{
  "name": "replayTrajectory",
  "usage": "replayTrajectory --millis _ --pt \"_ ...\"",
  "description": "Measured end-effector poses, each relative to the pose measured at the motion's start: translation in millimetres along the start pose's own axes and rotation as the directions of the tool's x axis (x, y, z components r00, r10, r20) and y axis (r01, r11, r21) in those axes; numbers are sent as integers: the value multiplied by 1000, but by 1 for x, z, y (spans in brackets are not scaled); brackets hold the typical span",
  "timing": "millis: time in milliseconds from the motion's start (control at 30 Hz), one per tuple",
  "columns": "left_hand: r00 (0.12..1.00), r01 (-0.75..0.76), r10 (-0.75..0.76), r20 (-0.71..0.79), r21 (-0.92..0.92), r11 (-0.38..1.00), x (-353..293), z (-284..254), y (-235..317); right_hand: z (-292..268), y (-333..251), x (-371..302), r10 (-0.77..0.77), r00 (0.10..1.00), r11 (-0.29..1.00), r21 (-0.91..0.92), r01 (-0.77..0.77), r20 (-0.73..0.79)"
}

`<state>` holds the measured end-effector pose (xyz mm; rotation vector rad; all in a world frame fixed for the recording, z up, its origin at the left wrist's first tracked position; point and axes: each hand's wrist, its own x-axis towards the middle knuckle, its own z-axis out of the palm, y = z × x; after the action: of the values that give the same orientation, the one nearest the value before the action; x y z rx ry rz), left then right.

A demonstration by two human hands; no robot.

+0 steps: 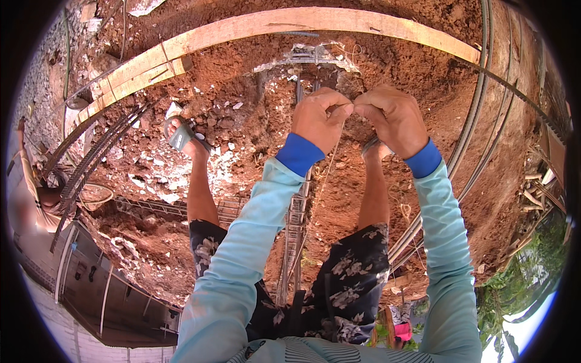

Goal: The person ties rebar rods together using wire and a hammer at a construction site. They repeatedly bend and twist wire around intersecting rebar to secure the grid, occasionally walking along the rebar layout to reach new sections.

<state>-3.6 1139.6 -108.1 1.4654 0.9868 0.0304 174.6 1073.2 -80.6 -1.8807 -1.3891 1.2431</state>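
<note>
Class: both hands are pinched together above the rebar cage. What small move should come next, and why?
Probably twist the wire tighter: the left hand and right hand meet fingertip to fingertip, pinching a thin wire that trails down loose over the rebar cage.

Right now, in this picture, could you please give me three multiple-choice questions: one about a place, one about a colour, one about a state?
1. Where does the long wooden plank lie?
A. beyond the hands, across the red soil
B. on the person's lap
C. under the left foot

2. What colour are the sleeve cuffs?
A. red
B. dark blue
C. white

3. How are the left hand and right hand?
A. flat open
B. far apart
C. close together, fingers pinched

Answers: 1 A, it spans the top of the view; 2 B, blue bands end the light sleeves; 3 C, the fingertips nearly meet.
</note>
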Motion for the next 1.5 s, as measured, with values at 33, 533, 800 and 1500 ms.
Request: replayTrajectory --millis 33,533,800,1500 --pt "997 -25 8 -76 -227 973 0 6 -3 2 -1 0 13 1000 1000 28 -13 -16" --pt "958 263 -142 250 -564 783 -25 21 -23 -1 12 -11 460 812 506 645 -573 360" --pt "980 180 -139 145 -321 930 -33 24 -36 -3 16 -14 348 837 822 293 -489 423" --pt "846 458 -507 168 -716 527 -58 45 -64 81 -8 -75 -99 987 955 -265 130 129"
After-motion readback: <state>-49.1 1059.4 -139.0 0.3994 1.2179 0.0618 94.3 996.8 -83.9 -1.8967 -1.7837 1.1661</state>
